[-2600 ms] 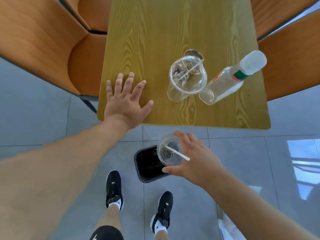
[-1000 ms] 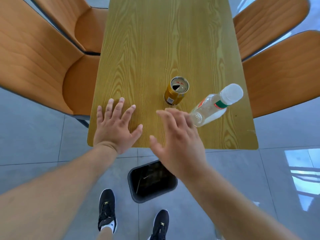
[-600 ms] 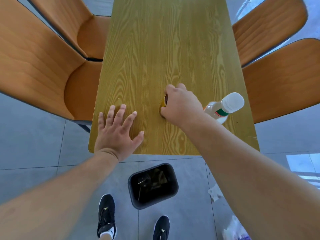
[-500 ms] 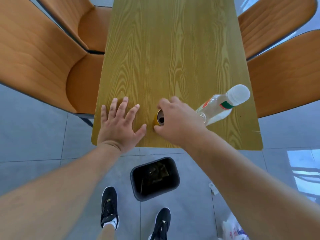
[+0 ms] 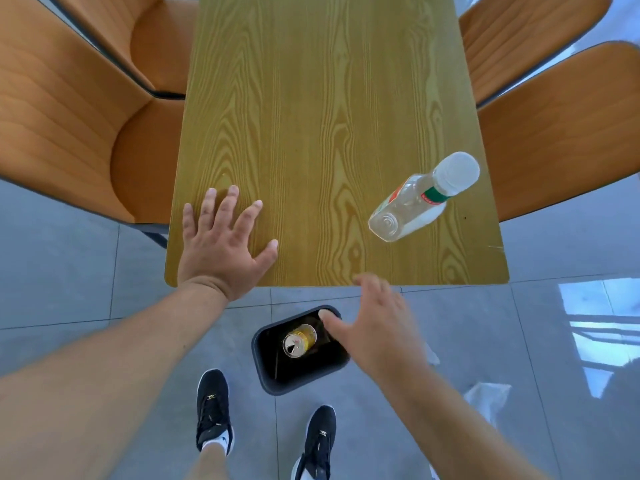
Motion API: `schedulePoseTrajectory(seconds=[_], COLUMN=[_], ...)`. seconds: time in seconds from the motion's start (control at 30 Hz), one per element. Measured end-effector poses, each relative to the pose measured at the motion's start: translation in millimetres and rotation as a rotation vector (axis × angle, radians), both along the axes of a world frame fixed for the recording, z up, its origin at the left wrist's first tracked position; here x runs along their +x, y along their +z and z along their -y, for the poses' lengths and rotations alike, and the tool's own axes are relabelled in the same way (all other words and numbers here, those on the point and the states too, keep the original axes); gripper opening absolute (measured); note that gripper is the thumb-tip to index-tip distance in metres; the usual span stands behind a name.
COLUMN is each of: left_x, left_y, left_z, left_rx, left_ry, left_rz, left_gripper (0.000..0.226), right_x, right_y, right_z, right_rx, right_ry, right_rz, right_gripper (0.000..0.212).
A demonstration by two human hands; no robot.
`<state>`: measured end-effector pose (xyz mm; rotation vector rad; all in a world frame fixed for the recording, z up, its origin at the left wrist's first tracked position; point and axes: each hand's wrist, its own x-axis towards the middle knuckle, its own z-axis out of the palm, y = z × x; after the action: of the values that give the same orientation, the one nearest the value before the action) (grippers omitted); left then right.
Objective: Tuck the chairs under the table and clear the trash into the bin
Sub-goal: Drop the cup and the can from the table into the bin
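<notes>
A gold can [image 5: 300,340] is in the mouth of the black bin [image 5: 266,377] on the floor below the table's near edge. My right hand [image 5: 377,327] hovers open just right of the bin, fingers spread, holding nothing. My left hand [image 5: 223,245] lies flat and open on the near left corner of the wooden table [image 5: 322,109]. A clear plastic bottle [image 5: 420,199] with a white cap stands on the table's near right part.
Orange chairs stand at both sides: two on the left [image 5: 65,109] and two on the right [image 5: 561,133], seats partly under the table. My black shoes [image 5: 213,410] are on the grey tile floor by the bin. White crumpled litter [image 5: 486,393] lies on the floor at right.
My right hand took the gold can from the table, carried it back over the edge and let it go; the can is now in the bin. My left hand stayed on the table.
</notes>
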<state>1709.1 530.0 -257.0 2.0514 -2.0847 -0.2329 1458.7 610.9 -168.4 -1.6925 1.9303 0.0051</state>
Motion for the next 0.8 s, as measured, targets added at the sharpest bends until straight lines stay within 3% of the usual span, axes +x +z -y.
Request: schedulePoseTrajectory(seconds=[0.07,0.17,0.33,0.43,0.6,0.8], left_x=[-1,-1,-1,-2,-1,-1], left_y=[1,1,0,1,0,0], left_z=[0,1,1,2,2,2], left_rx=[0.005,0.014,0.004,0.011,-0.001,0.002], left_ry=[0.000,0.001,-0.001,0.000,-0.003,-0.009], left_rz=[0.007,0.015,0.014,0.012,0.002,0.007], left_gripper=[0.072,0.073,0.073,0.073,0.073,0.073], right_x=[-23,-43,-32,-12,20,7], right_y=[8,19,32,37,28,-12], right_z=[27,68,109,98,15,-43], right_rx=[-0.101,-0.262,-0.409,-0.279,-0.074,0.054], right_ry=[-0.243,-0.402,-0.430,-0.289,0.142,0.365], right_rz=[0.051,0.213,0.430,0.506,0.519,0.244], right_gripper=[0.098,0.108,0.074,0.062,0.075,0.093])
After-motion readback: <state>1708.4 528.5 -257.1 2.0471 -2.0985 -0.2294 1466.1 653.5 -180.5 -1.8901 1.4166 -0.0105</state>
